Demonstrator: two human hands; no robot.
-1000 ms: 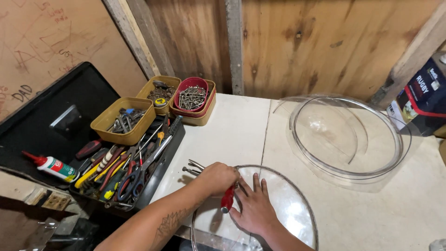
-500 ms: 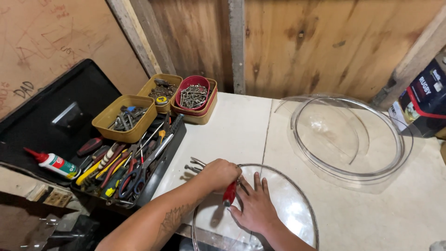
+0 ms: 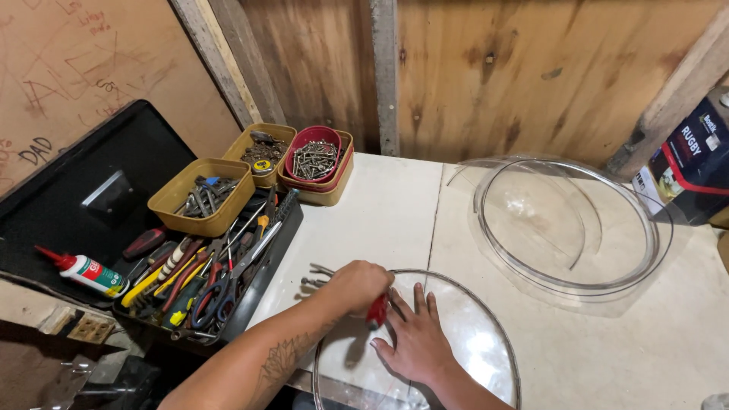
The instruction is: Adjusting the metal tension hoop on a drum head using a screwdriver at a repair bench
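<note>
Plywood wall, dark box far-right.

Toolbox lies left of both domes.

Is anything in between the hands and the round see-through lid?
Nothing visible. The right hand lies flat on the clear round lid, and the left hand holds a red-handled tool right over it.
</note>
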